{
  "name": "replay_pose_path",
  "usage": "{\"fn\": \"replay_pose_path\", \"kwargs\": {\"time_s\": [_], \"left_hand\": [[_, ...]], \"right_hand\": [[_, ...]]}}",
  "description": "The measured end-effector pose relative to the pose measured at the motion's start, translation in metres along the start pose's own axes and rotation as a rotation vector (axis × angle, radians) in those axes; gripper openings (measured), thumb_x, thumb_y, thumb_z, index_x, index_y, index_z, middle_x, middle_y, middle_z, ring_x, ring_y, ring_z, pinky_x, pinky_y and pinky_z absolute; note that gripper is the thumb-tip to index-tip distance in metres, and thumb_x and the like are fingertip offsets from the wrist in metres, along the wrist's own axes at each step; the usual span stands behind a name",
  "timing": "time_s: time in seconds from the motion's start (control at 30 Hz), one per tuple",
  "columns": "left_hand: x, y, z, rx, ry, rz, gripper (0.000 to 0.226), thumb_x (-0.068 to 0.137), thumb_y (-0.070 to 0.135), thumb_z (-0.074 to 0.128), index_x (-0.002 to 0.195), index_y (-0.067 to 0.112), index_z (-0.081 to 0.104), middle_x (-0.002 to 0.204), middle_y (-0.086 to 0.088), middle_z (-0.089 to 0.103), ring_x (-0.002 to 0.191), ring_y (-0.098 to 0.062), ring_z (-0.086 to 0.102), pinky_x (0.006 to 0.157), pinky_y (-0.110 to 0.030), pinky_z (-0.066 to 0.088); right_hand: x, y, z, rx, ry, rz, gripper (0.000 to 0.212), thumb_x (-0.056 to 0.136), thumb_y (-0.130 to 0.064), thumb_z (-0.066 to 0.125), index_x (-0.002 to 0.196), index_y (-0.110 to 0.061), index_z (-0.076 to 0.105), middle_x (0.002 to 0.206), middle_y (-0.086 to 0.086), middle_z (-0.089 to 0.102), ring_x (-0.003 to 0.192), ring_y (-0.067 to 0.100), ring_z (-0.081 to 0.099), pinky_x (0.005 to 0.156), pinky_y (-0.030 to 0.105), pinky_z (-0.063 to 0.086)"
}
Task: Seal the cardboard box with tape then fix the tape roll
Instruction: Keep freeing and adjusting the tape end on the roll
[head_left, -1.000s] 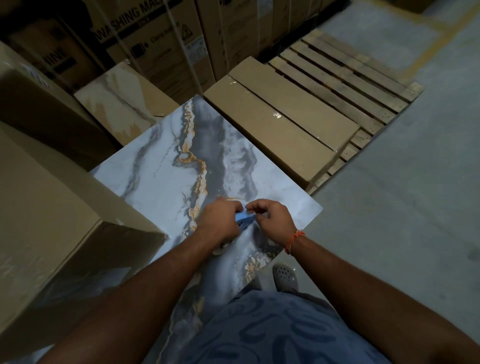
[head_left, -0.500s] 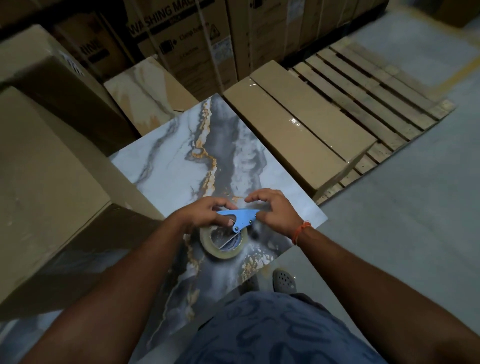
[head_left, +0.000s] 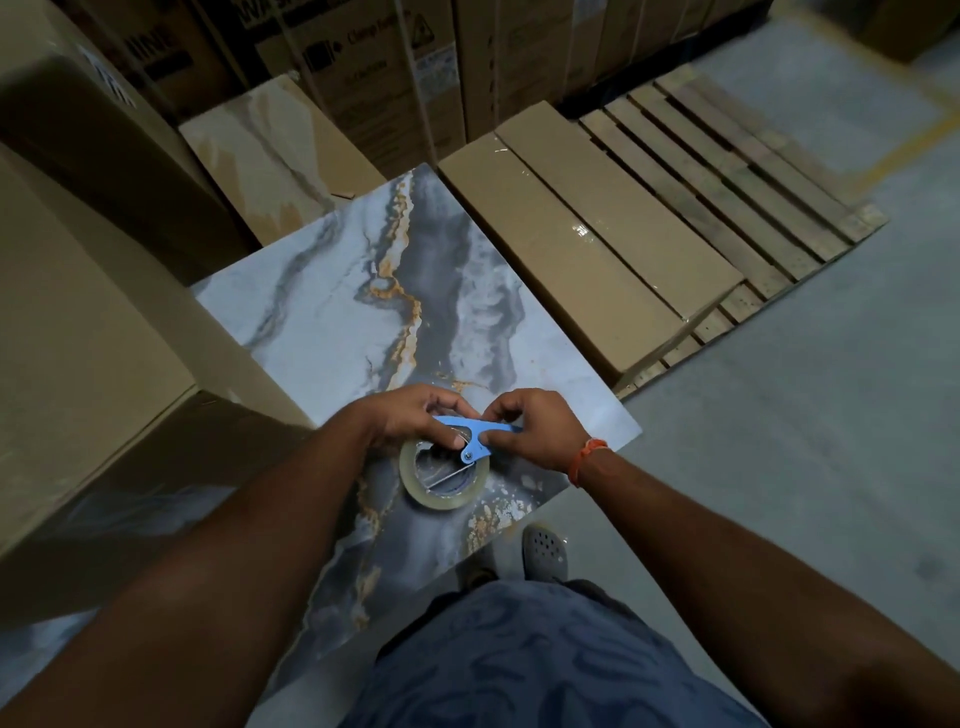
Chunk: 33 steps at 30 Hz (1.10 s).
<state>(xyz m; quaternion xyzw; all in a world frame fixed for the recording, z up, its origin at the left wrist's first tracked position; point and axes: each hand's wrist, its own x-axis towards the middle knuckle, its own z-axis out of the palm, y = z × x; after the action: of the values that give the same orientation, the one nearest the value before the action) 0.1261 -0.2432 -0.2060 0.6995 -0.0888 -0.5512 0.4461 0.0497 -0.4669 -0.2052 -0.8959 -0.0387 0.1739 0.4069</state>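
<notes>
Head view, looking down past a blue patterned shirt (head_left: 545, 665): both hands meet over a marbled grey slab (head_left: 332, 332) with gold veins. The left hand (head_left: 410, 418) curls its fingers around the top of a clear tape roll (head_left: 441, 475), thumb pressed at the roll's inner edge. The right hand (head_left: 537, 434), with an orange band (head_left: 584, 460) at the wrist, pinches the blue dispenser handle (head_left: 480, 434) that bridges the two hands. The roll looks pale and glossy, with a thin metal piece crossing its open core. Below the right hand a grey clog (head_left: 543, 553) shows on the floor. Beyond the right hand lie long cardboard boxes (head_left: 597, 244), shiny with tape, on a wooden pallet (head_left: 727, 171). Large cartons (head_left: 78, 312) stand left of the left hand.
</notes>
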Motion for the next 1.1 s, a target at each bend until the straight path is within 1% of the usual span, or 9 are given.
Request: {"fn": "replay_pose_path", "kwargs": {"time_s": [0.13,0.3,0.4,0.53,0.63,0.83,0.9,1.0,1.1], "left_hand": [[0.017,0.029,-0.023,0.187,-0.151,-0.069,0.040,0.082,0.003,0.080,0.120,0.011,0.072,0.107,-0.014,0.075,0.093,-0.020,0.071,0.087,-0.034,0.058],[0.052,0.078,-0.041,0.585,-0.362,-0.164,0.041,0.080,0.000,0.081,0.115,0.021,0.074,0.097,0.001,0.076,0.084,-0.010,0.070,0.078,-0.023,0.055],[0.077,0.104,-0.039,0.835,-0.441,-0.185,0.047,0.077,-0.002,0.083,0.118,0.019,0.074,0.100,-0.001,0.074,0.088,-0.014,0.067,0.085,-0.026,0.054],[0.102,0.124,-0.031,1.046,-0.497,-0.197,0.050,0.078,-0.007,0.079,0.122,0.017,0.073,0.100,-0.003,0.070,0.088,-0.016,0.062,0.080,-0.022,0.056],[0.110,0.127,-0.024,1.231,-0.437,-0.125,0.052,0.074,-0.006,0.078,0.116,0.025,0.077,0.097,0.002,0.071,0.088,-0.017,0.062,0.093,-0.037,0.055],[0.103,0.113,-0.024,1.356,-0.297,0.031,0.052,0.067,-0.009,0.074,0.099,0.031,0.082,0.101,0.004,0.077,0.092,-0.024,0.071,0.089,-0.042,0.059],[0.097,0.108,-0.022,1.371,-0.240,0.120,0.055,0.069,-0.009,0.069,0.108,0.029,0.080,0.109,-0.001,0.075,0.098,-0.027,0.069,0.089,-0.042,0.058],[0.084,0.097,-0.024,1.335,-0.086,0.223,0.066,0.073,-0.003,0.066,0.131,0.028,0.067,0.135,-0.005,0.062,0.122,-0.029,0.055,0.105,-0.044,0.045],[0.059,0.080,-0.021,1.100,0.165,0.273,0.071,0.075,-0.004,0.062,0.142,0.021,0.058,0.153,-0.010,0.046,0.139,-0.029,0.041,0.115,-0.036,0.031]], "right_hand": [[0.003,-0.002,0.007,0.062,0.102,0.108,0.019,0.078,-0.038,0.079,0.082,-0.019,0.078,0.075,-0.004,0.074,0.066,0.009,0.062,0.060,0.022,0.044],[0.005,-0.006,0.017,0.118,0.209,0.249,0.031,0.079,-0.046,0.076,0.075,-0.015,0.076,0.070,0.000,0.074,0.068,0.016,0.068,0.062,0.031,0.052],[0.009,-0.009,0.022,0.167,0.284,0.331,0.040,0.080,-0.046,0.075,0.067,-0.009,0.071,0.059,0.002,0.066,0.059,0.018,0.061,0.056,0.030,0.046],[0.014,-0.016,0.028,0.256,0.377,0.478,0.045,0.081,-0.046,0.072,0.064,-0.005,0.067,0.056,0.005,0.064,0.054,0.019,0.057,0.053,0.030,0.045],[0.017,-0.018,0.029,0.356,0.428,0.568,0.046,0.082,-0.044,0.072,0.057,-0.007,0.062,0.058,0.007,0.067,0.057,0.024,0.062,0.053,0.035,0.049],[0.022,-0.017,0.033,0.442,0.445,0.621,0.044,0.084,-0.040,0.070,0.066,0.001,0.067,0.067,0.020,0.068,0.055,0.020,0.052,0.059,0.040,0.054],[0.022,-0.017,0.036,0.490,0.432,0.629,0.045,0.084,-0.040,0.071,0.063,0.000,0.065,0.061,0.016,0.064,0.056,0.021,0.055,0.059,0.039,0.053],[0.020,-0.016,0.038,0.668,0.374,0.638,0.038,0.083,-0.036,0.075,0.067,-0.002,0.072,0.067,0.009,0.075,0.067,0.028,0.074,0.072,0.042,0.063],[0.022,-0.016,0.037,0.751,0.318,0.627,0.030,0.083,-0.028,0.077,0.066,-0.003,0.075,0.070,0.015,0.076,0.072,0.035,0.076,0.079,0.051,0.062]]}}
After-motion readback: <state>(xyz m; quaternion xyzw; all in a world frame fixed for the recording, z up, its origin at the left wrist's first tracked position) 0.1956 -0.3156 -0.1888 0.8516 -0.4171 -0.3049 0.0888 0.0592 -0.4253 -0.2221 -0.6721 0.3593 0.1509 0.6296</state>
